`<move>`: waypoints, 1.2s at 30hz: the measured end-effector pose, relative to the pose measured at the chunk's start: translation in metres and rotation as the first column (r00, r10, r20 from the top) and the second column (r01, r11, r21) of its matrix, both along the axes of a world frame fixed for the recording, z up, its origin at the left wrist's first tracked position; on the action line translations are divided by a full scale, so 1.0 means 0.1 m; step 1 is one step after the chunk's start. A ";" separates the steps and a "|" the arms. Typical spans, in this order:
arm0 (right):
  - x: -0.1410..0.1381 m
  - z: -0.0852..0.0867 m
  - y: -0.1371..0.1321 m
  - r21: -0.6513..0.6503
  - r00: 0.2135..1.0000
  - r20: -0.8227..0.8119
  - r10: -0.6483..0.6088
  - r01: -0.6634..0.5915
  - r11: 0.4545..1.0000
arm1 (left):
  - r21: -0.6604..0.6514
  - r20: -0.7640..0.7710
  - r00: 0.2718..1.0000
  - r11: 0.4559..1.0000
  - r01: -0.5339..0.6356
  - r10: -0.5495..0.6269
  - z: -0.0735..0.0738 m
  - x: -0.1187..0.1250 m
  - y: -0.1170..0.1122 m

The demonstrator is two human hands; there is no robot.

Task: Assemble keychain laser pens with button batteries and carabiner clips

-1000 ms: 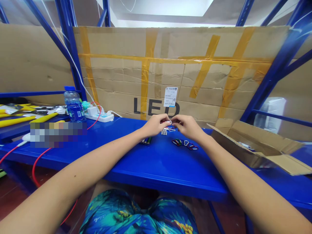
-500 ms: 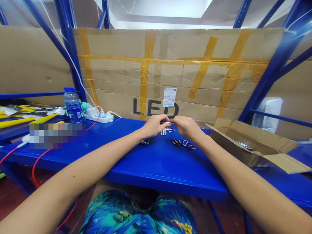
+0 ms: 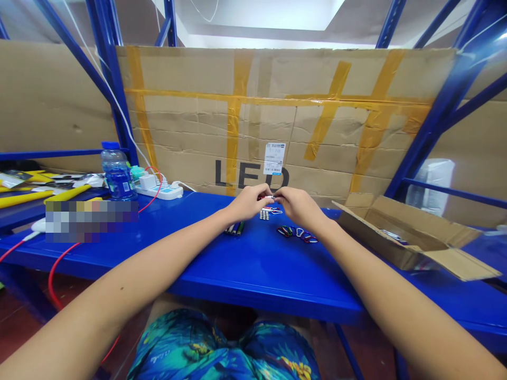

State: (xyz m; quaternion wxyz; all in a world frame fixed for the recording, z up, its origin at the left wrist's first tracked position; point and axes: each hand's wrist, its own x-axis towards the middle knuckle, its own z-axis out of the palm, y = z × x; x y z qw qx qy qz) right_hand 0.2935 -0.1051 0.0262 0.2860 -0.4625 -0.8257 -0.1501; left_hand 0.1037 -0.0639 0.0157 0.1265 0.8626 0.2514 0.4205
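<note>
Over the blue table, my left hand (image 3: pixel 250 201) is closed around a small red-and-silver tube (image 3: pixel 266 197) that looks like a slim metal cylinder. The fingers of my right hand (image 3: pixel 299 205) pinch at its right end, so the two hands nearly meet; whatever is between those fingertips is mostly covered. Just below them stands a tight cluster of small silver pieces (image 3: pixel 264 215), with a red-and-silver item with a clip (image 3: pixel 272 210) behind it. Several dark and green tubes (image 3: pixel 236 228) lie side by side under my left wrist. A row of coloured carabiners (image 3: pixel 300 233) lies below my right hand.
An open cardboard box (image 3: pixel 412 258) with metallic items stands at the right. On the left are a blue-capped bottle (image 3: pixel 116 174), a white power strip (image 3: pixel 164 191), a red cable (image 3: pixel 59 269) and yellow-handled tools (image 3: pixel 27 199). A large cardboard panel (image 3: pixel 190 132) closes off the back.
Both hands keep their hold at almost the same place. The right fingers have shifted slightly at the tube's end, and the whole view has moved a little.
</note>
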 end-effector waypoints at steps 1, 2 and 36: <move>-0.01 0.02 -0.02 -0.070 0.999 -0.014 -0.041 0.040 0.997 | -0.010 0.014 1.000 1.000 -0.014 0.014 0.00 -0.01 0.02; -0.02 0.03 -0.04 -0.158 0.997 0.004 -0.073 0.073 0.985 | -0.011 0.026 0.999 0.999 -0.032 0.032 0.00 -0.03 0.05; -0.02 -0.05 -0.04 -0.472 0.516 -0.854 -0.065 -0.716 0.514 | -0.035 0.020 0.998 0.997 0.067 -0.066 0.01 -0.02 0.05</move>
